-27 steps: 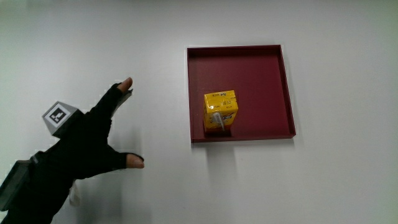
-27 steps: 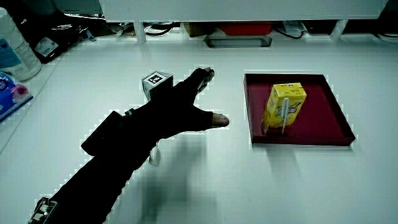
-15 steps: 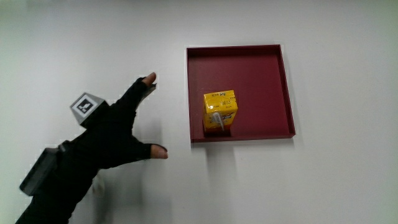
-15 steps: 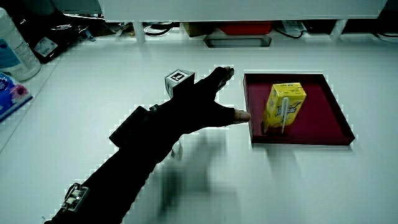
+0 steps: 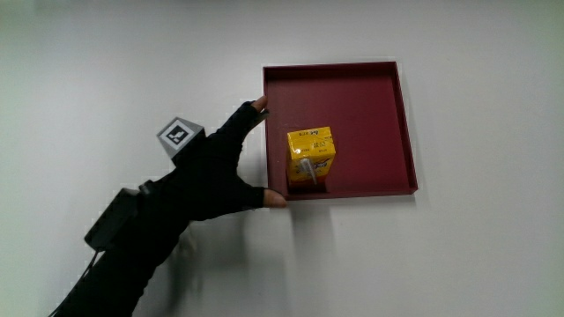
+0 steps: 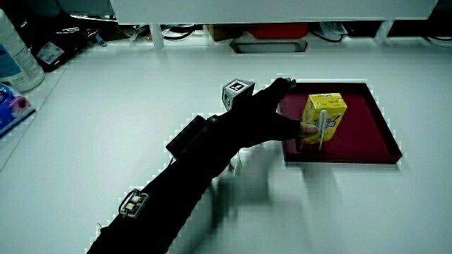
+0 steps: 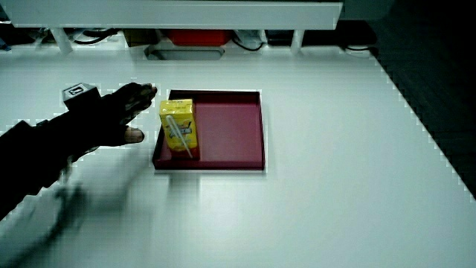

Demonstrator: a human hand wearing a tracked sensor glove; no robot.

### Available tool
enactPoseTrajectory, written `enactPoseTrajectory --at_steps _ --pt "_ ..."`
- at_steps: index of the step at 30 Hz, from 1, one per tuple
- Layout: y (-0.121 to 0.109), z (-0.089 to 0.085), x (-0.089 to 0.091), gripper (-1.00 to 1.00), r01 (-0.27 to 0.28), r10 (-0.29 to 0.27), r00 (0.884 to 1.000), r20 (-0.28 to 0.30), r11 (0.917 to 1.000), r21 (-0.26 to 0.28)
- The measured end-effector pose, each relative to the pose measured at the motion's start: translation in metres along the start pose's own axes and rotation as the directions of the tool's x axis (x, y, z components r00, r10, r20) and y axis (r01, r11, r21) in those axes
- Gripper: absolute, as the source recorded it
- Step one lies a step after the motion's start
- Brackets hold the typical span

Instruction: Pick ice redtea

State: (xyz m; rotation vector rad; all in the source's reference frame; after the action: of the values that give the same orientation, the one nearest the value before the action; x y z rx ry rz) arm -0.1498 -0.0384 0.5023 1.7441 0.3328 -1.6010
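A yellow drink carton with a straw on its face stands upright in a dark red tray, close to the tray wall nearest the person. Both side views show the carton too. The gloved hand is at the tray's edge beside the carton, with its fingers spread and nothing in them. A forefinger tip reaches the tray's rim and the thumb tip rests by the tray's near corner. In a side view the hand has its thumb close to the carton. The patterned cube sits on the hand's back.
A low partition with cables and boxes under it runs along the table's edge farthest from the person. Bottles and a packet stand at a table corner. The forearm stretches across the white table.
The hand has travelled across the table toward the tray, from well apart to touching its edge beside the carton. Its fingers stay spread. The carton and tray have not moved.
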Motion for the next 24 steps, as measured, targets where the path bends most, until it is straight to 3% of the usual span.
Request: enactPoseTrajectory --at_steps 3,13,21,24 --pt "0.009 -0.008 0.0 0.0 0.009 -0.009 1.0 0.03 0.9998 -0.015" --pt "0.033 -0.022 -0.01 0.0 0.031 -0.03 0.999 0.02 0.9994 -0.016" --pt "0.037 -0.027 -0.013 0.0 0.048 -0.048 0.998 0.033 0.9988 0.014" --pt "0.037 -0.026 -0.015 0.11 0.058 -0.059 0.998 0.035 0.9976 0.037"
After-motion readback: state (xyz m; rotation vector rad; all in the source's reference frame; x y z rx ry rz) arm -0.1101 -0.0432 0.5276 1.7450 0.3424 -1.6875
